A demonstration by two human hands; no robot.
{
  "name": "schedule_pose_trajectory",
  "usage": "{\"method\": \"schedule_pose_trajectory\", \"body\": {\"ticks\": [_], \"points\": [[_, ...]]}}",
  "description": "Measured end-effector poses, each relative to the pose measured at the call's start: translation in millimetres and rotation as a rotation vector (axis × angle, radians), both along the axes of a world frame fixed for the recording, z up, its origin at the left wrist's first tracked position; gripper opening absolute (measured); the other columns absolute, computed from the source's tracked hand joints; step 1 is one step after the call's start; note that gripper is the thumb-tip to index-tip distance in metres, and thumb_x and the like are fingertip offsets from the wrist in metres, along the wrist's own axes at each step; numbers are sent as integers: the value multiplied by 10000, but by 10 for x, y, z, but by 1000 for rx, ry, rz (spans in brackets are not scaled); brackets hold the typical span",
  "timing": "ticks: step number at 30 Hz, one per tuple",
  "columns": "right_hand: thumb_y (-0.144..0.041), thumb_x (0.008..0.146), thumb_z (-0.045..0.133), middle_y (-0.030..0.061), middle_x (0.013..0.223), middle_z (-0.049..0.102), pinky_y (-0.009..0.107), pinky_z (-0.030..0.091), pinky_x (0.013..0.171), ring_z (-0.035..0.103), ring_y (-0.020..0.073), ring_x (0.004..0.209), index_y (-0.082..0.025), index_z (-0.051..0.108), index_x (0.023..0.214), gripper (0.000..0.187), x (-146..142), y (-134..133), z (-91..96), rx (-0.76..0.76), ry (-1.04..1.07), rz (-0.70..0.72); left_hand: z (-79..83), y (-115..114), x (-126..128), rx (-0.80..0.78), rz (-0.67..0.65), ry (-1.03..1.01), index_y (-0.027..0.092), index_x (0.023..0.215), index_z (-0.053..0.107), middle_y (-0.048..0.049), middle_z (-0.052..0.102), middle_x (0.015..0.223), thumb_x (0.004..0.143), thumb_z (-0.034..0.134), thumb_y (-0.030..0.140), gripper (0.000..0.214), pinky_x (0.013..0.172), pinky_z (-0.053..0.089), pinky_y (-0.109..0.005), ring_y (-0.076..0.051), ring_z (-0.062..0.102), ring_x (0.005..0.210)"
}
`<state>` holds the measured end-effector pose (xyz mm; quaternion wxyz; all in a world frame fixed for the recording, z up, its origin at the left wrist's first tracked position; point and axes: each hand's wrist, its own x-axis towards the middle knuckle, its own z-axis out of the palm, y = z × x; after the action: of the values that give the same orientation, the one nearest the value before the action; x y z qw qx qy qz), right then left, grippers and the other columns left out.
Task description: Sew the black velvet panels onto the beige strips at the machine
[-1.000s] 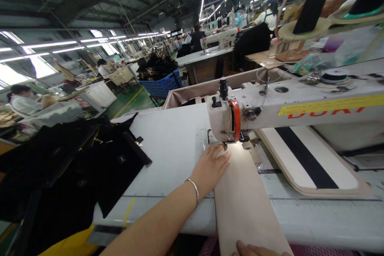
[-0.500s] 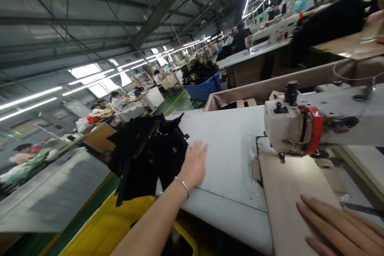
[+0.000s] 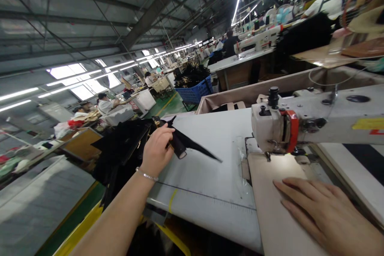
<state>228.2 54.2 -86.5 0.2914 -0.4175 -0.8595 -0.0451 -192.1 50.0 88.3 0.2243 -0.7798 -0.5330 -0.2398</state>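
Note:
My left hand (image 3: 159, 146) is closed at the edge of a pile of black fabric pieces (image 3: 120, 140), gripping a black fabric piece (image 3: 195, 144). Its pointed end stretches right over the white table, and a dark tab (image 3: 179, 149) hangs beside my fingers. My right hand (image 3: 318, 206) lies flat, fingers extended, on a long beige board (image 3: 264, 192) below the sewing machine (image 3: 267, 126). Under the machine head the needle area is lit, with no fabric visible there.
The white sewing table (image 3: 210, 176) has a ruler strip along its front. A yellow bin (image 3: 81, 232) stands below left. Behind the table runs a fabric-lined trough (image 3: 210, 102). A blue crate (image 3: 195, 92) of black pieces stands farther back, and other people sit at distant workstations.
My left hand has closed on a black fabric piece and drawn part of it over the table. My right hand has slid up the beige board. The view has shifted slightly right.

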Motion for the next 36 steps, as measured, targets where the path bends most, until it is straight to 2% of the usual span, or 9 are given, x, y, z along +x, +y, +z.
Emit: {"method": "schedule_pose_trajectory", "body": {"ticks": [2,5,8,10,13,17,21,25,36], "points": [[-552,870,502,6,1237,603,442,421,882,551,259,1111,-365,565,1263,440,1,52,62,-4,-113,-11,-71,-242,235,-58,-147,-54,209,908,522,-68,594,1181,832,455,54,186,1054,436,-441,-204,530,1195],[-520,901,474,41,1299,562,454,389,935,509,267,1169,-303,520,1320,474,-21,117,141,-19,-156,-26,-323,-500,553,-527,-323,46,238,960,577,-47,620,1152,786,398,8,339,1006,480,-370,-185,570,1130],[-473,921,459,30,1294,565,448,366,964,509,246,1165,-295,523,1308,432,-58,144,186,-40,-156,2,-512,-430,767,-860,-307,33,257,909,613,-8,663,947,727,399,1,381,910,516,-331,-173,627,921],[-449,929,449,25,1281,571,446,363,959,513,238,1153,-291,536,1287,401,-76,144,203,-55,-146,-2,-589,-177,906,-837,-221,-57,243,914,613,-9,654,912,784,393,30,333,895,505,-333,-172,618,884],[-419,932,447,30,1269,575,434,366,946,515,232,1144,-281,545,1270,378,-85,131,232,-71,-128,-10,-741,352,1180,-634,-124,-181,213,1089,576,-64,602,1113,922,413,195,234,1005,419,-386,-210,541,1092],[-357,941,436,44,1273,567,415,363,943,511,221,1147,-269,535,1277,361,-87,110,293,-85,-121,-4,-981,798,1509,-614,-64,-237,168,964,577,-93,589,1015,870,587,320,179,936,433,-414,-247,535,1029],[-340,955,416,56,1281,559,409,344,959,504,215,1148,-242,518,1284,358,-101,92,355,-110,-114,-10,-1076,671,1630,-704,-126,-304,184,935,554,-23,603,879,835,630,268,151,752,484,-295,-171,575,815],[-356,959,419,71,1274,563,409,350,937,507,226,1139,-222,488,1319,390,-104,86,374,-109,-114,-19,-1111,461,1794,-776,-234,-450,213,1012,609,-1,625,885,831,630,213,182,757,479,-273,-154,594,810],[-441,956,432,72,1303,526,430,335,936,462,241,1172,-214,437,1365,467,-116,76,362,-159,-133,-23,-1197,601,2045,-630,-118,-411,203,889,668,-19,661,891,809,650,189,84,777,476,-292,-177,604,851]]}}
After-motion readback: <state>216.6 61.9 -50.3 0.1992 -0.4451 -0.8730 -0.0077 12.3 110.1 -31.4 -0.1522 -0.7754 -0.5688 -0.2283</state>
